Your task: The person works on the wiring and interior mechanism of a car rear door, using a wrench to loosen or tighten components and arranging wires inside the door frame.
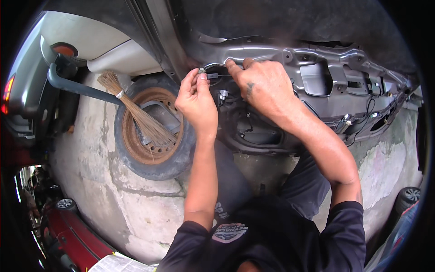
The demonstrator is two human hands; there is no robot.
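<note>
My left hand is closed in a pinch, thumb and fingertips on a small grey-green connector. From there a thin wire curves right toward my right hand. The fingers of that hand are bent at the wire beside the upper edge of a bare grey car body panel; its thumb is hidden. Close to my left fingertips is a small dark plug. A white connector hangs a little below, against the panel.
On the concrete floor, left of my arm, lies a rusty wheel with a black tyre. A stick broom rests across it, near a grey-blue bar. More loose wiring hangs on the panel's right. A red car stands lower left.
</note>
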